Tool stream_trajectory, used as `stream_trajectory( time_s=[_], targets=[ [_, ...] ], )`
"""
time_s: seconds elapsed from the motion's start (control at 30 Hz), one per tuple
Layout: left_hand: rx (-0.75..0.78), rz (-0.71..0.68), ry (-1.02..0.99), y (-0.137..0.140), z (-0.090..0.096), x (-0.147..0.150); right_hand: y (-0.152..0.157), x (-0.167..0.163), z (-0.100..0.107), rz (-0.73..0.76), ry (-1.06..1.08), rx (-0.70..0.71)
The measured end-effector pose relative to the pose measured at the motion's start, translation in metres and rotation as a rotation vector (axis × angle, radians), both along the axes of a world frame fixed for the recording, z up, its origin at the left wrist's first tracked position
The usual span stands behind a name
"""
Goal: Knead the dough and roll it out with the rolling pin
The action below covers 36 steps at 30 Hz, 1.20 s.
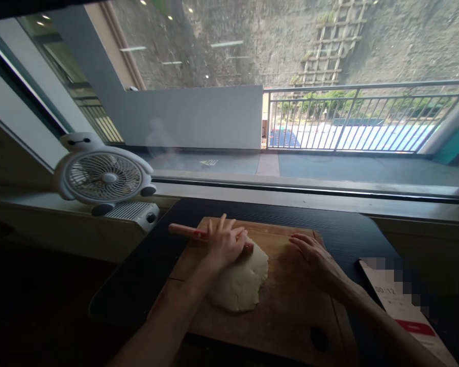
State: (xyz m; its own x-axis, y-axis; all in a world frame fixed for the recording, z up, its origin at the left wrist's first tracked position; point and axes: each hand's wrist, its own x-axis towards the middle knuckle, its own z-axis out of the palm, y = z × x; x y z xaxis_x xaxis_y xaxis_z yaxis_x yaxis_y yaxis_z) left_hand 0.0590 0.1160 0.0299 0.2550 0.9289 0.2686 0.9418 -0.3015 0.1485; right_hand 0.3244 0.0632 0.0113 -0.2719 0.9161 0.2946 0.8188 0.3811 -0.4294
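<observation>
My left hand lies across a wooden rolling pin, palm down on it, fingers stretched out and apart. The pin's right end rests over the upper edge of a flattened piece of pale dough. Under the dough is a wooden cutting board. On the board's right side my right hand rests palm down with its fingers extended, apart from the dough and holding nothing. Part of the pin is covered by my left hand.
The board sits on a dark table. A phone with a timer on its screen lies at the right. A white fan stands on the sill at the left. Beyond the table is a large window, with a railing outside.
</observation>
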Motion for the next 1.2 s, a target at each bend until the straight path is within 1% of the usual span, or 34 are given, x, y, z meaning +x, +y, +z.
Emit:
stream_trajectory(
  time_s=[0.07,0.1,0.17,0.2,0.27,0.33,0.4,0.5,0.57,0.63,0.7,0.8,0.9,0.97,1.0,1.03,1.1,1.13,1.2],
  targets=[
    [-0.022,-0.067,0.017,0.027,0.009,0.011,0.009,-0.012,0.008,0.001,0.025,0.007],
    [-0.029,-0.104,0.022,0.034,0.012,0.015,0.013,-0.018,0.014,0.001,0.040,0.016],
    [-0.030,-0.175,0.028,0.031,0.014,0.014,0.022,-0.029,0.025,0.012,0.069,0.043],
    [-0.024,-0.199,0.030,0.022,0.012,0.011,0.028,-0.035,0.031,0.024,0.084,0.056],
    [0.009,-0.223,0.014,-0.005,0.004,-0.003,0.045,-0.048,0.042,0.062,0.102,0.069],
    [0.063,-0.236,-0.037,-0.036,-0.008,-0.019,0.069,-0.070,0.054,0.127,0.060,0.021],
    [0.097,-0.249,-0.079,-0.062,-0.017,-0.034,0.096,-0.105,0.063,0.230,-0.037,-0.082],
    [0.123,-0.283,-0.086,-0.085,-0.025,-0.049,0.126,-0.176,0.073,0.388,-0.127,-0.170],
    [0.154,-0.309,-0.069,-0.094,-0.029,-0.056,0.132,-0.224,0.076,0.477,-0.181,-0.190],
    [0.184,-0.314,-0.056,-0.103,-0.033,-0.062,0.130,-0.264,0.074,0.548,-0.225,-0.185],
    [0.201,-0.301,-0.043,-0.111,-0.039,-0.067,0.124,-0.292,0.069,0.601,-0.249,-0.167],
    [0.217,-0.318,-0.019,-0.120,-0.047,-0.069,0.118,-0.316,0.058,0.669,-0.271,-0.135],
    [0.209,-0.356,-0.006,-0.120,-0.044,-0.068,0.120,-0.324,0.049,0.761,-0.343,-0.112],
    [0.184,-0.392,-0.011,-0.117,-0.036,-0.067,0.127,-0.319,0.045,0.797,-0.366,-0.082],
    [0.161,-0.421,-0.018,-0.114,-0.031,-0.067,0.132,-0.311,0.043,0.787,-0.356,-0.061],
    [0.125,-0.455,-0.029,-0.111,-0.026,-0.066,0.138,-0.300,0.042,0.757,-0.336,-0.039],
    [0.052,-0.512,-0.065,-0.106,-0.018,-0.061,0.151,-0.266,0.038,0.651,-0.299,-0.001],
    [0.026,-0.513,-0.093,-0.104,-0.015,-0.056,0.157,-0.244,0.036,0.595,-0.290,0.015],
    [0.020,-0.443,-0.164,-0.100,-0.015,-0.042,0.161,-0.197,0.032,0.497,-0.277,0.048]
  ],
)
